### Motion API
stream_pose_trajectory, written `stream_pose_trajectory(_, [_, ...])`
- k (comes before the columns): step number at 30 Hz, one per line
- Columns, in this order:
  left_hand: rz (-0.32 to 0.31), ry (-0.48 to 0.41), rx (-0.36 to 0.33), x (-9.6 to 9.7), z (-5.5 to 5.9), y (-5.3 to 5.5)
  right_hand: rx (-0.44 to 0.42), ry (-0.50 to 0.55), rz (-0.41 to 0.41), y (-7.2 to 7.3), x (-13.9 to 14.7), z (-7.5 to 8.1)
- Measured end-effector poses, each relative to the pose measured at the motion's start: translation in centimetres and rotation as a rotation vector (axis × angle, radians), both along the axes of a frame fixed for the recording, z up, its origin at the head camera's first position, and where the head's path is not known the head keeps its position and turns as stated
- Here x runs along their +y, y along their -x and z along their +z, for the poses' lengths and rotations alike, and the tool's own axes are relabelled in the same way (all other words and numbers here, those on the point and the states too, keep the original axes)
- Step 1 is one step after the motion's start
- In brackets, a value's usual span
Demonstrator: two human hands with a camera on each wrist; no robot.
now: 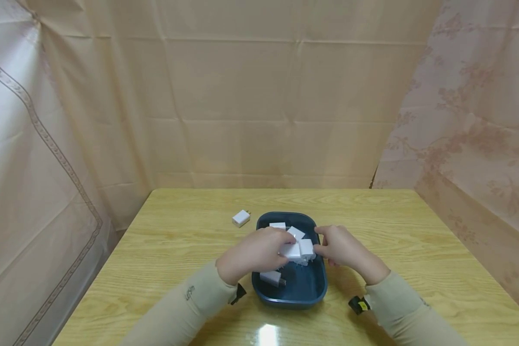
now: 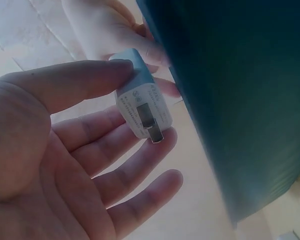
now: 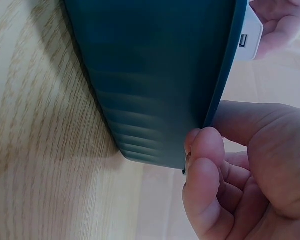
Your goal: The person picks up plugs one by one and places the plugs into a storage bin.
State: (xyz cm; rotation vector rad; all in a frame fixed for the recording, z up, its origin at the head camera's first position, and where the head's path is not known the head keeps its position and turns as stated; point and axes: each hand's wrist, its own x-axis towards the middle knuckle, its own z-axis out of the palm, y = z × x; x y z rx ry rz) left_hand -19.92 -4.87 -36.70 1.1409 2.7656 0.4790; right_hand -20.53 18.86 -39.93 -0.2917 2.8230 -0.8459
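A dark blue plastic basin [image 1: 290,303] stands on the table with several white USB wall chargers in it. Above its middle, my left hand [image 1: 259,250] holds a white wall charger [image 2: 142,97] between thumb and fingers, its two metal prongs facing the left wrist camera. My right hand [image 1: 342,246] is at the basin's right side, thumb inside and fingers outside, pinching the rim [image 3: 225,75]. In the right wrist view a charger's USB port [image 3: 243,40] shows past the rim, beside the left hand. The left hand hides part of the basin in the head view.
One white charger [image 1: 241,218] lies on the wooden table [image 1: 190,216], behind and left of the basin. A beige cloth [image 1: 259,96] hangs at the back, and patterned cloths hang on both sides.
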Motion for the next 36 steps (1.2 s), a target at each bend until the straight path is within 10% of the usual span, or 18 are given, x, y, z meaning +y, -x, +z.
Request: stream_pose_trajectory(36, [-0.022,0.069,-0.025,0.86,-0.54,-0.48,0.004,-0.007,0.007,0.09,0.09,0.03])
